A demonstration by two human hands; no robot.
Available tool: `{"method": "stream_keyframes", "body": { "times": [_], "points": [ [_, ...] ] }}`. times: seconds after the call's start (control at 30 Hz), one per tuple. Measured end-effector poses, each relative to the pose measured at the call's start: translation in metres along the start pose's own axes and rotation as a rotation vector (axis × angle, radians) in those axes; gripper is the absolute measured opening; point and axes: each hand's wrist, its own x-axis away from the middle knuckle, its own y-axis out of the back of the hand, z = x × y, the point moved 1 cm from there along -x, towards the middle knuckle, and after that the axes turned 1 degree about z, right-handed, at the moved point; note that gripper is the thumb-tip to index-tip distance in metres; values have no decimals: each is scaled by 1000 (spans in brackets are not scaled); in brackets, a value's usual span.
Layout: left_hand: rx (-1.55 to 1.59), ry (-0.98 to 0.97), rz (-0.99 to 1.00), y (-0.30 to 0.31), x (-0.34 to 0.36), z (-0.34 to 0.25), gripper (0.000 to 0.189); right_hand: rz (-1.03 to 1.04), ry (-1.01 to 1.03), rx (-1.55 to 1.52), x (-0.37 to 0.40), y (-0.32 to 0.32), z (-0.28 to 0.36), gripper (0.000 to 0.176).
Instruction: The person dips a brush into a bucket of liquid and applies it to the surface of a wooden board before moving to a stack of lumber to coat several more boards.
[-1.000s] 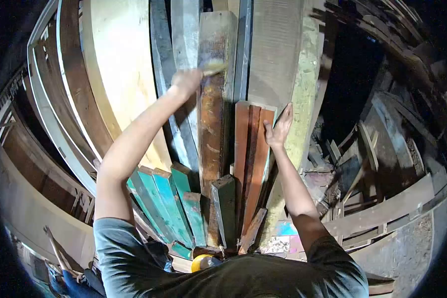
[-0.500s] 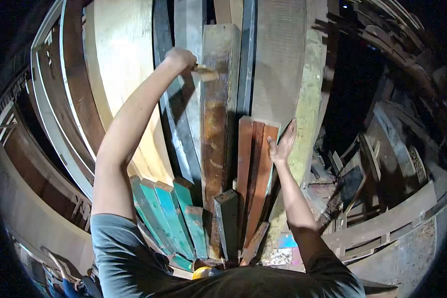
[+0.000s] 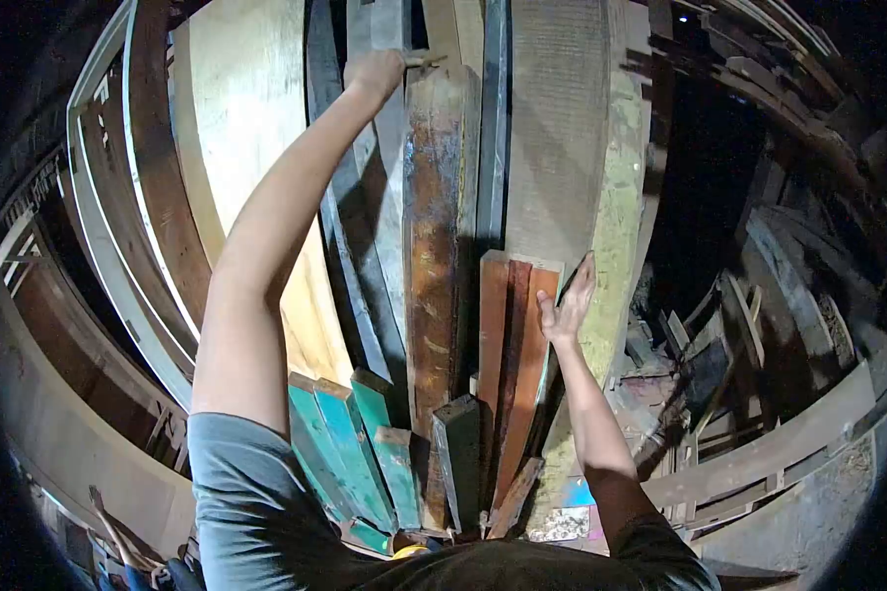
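My left hand (image 3: 375, 71) is closed around the handle of a paintbrush (image 3: 424, 59), held at the top end of a long brown beam (image 3: 432, 266). The beam stands among other boards; its surface is mottled with dark and rusty patches and partly shiny. My right hand (image 3: 568, 307) has its thumb apart from the fingers. It rests against the right edge of a reddish-brown grooved timber (image 3: 525, 345), and nothing shows in its grip. Between the beam and that timber stands a shorter dark post (image 3: 455, 443).
Several green-painted timbers (image 3: 337, 424) stand at lower left of the beam. Wide pale boards (image 3: 246, 128) and a yellowish plank (image 3: 616, 217) rise on either side. Scrap wood (image 3: 759, 315) lies at right. Another person's arm (image 3: 113, 532) shows at lower left.
My left hand has moved the paintbrush up along the beam to its top end. My right hand stays against the reddish-brown timber. The view has shifted slightly.
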Motion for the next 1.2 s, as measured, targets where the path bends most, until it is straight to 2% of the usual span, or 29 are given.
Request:
{"method": "stream_keyframes", "body": {
  "times": [0.03, 0.13, 0.23, 0.27, 0.37, 0.4, 0.57, 0.67, 0.77, 0.8, 0.9, 0.93, 0.97, 1.0, 1.13, 1.2],
  "points": [
    [-33, -45, 27, -3, 1, -4, 21, 0, -1, -3, 1, 1, 0, 95],
    [33, 12, 14, -13, 9, -14, 20, -1, -17, -2, 1, 1, 0, 95],
    [-3, -16, 37, -11, 19, -15, 20, -4, -12, 9, 1, 1, -1, 94],
    [82, 55, 140, -11, 21, -15, 21, -3, -11, 13, 1, 0, -3, 94],
    [60, 11, 281, -11, 45, -14, 20, 5, 2, 32, 2, 0, -4, 94],
    [69, -23, 262, -14, 59, -17, 20, 7, 10, 38, 3, -1, -5, 95],
    [80, -76, 444, -12, 128, -32, 21, 30, -5, 27, 1, 3, 0, 96],
    [122, -214, 473, -44, 154, -25, 17, 35, -5, 23, 1, 4, 2, 96],
    [-32, -278, 762, 6, 153, -25, 21, 41, -29, 56, -1, 6, 6, 95],
    [-46, -306, 777, -22, 142, -13, 23, 37, -17, 49, 0, 6, 5, 95],
    [35, -303, 663, -30, 122, -2, 25, 16, -12, 26, 1, 5, 3, 95],
    [-41, -227, 732, 27, 121, -25, 17, 14, -21, 26, 2, 4, 4, 95],
    [-52, -220, 708, 37, 112, -26, 19, 13, -31, 27, 2, 4, 2, 96],
    [-75, -194, 644, 34, 100, -25, 20, -7, 10, 7, -1, 4, 2, 96],
    [-92, -119, 442, 23, 68, -38, 18, 35, -50, 32, 3, 5, 1, 96],
    [-107, -105, 435, 30, 58, -39, 17, 30, -62, 57, -1, 7, 2, 99]
  ]
}}
